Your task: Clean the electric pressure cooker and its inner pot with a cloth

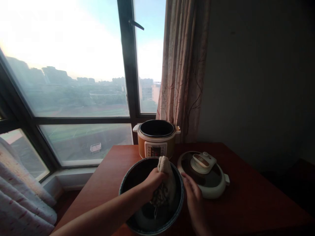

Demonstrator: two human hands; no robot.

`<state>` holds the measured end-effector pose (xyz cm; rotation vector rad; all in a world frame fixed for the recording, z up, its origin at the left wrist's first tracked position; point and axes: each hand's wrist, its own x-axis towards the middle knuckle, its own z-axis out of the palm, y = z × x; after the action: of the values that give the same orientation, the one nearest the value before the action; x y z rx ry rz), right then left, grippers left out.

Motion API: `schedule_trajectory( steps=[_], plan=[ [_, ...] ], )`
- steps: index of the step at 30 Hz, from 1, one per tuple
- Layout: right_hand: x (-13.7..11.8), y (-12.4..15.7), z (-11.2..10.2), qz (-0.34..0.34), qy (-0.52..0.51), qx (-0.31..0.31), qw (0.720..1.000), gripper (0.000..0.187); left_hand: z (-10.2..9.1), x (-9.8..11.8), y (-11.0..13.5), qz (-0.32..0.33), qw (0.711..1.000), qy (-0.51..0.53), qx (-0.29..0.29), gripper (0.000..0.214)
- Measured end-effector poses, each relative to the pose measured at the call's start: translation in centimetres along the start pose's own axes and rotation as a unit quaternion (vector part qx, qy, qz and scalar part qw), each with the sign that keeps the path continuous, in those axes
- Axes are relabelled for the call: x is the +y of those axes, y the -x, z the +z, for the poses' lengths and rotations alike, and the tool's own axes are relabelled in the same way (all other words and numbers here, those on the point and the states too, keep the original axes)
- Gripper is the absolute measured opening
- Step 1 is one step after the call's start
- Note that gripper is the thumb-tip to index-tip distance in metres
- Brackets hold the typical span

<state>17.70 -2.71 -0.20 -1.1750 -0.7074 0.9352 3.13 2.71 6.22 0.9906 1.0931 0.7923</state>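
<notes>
Here, left fingers (158,176) grip cloth (169,177) inside the pot (134,175), right fingers (192,186) outstretched against it.

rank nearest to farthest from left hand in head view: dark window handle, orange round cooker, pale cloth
1. Pale cloth: gripped in the left hand, over the dark round pot.
2. Orange round cooker: just beyond the pot.
3. Dark window handle: up on the window frame.

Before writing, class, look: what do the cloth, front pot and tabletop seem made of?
Cloth: soft textile, perhaps terry, from its fuzzy surface. Front pot: probably dark-coated metal, given its thin rim and sheen. Tabletop: wood or laminate, from its smooth reddish surface.
</notes>
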Motion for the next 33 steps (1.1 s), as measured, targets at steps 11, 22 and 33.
schedule_trajectory(
  steps=[11, 22, 33],
  plan=[
    [1.3, 2.5, 0.1, 0.007, -0.010, 0.030, 0.999, 0.064, -0.2, -0.9, 1.3, 0.055, 0.945, -0.221, -0.233, 0.050],
    [-0.2, -2.6, 0.0, 0.007, -0.025, 0.012, 1.000, 0.073, -5.5, 4.5, 3.2, 0.058, 0.784, -0.457, -0.415, 0.026],
    [-0.3, -1.9, 0.7, 0.010, -0.026, 0.036, 0.999, 0.060, -1.6, 2.3, 1.9, 0.094, 0.838, -0.433, -0.319, 0.030]
  ],
)
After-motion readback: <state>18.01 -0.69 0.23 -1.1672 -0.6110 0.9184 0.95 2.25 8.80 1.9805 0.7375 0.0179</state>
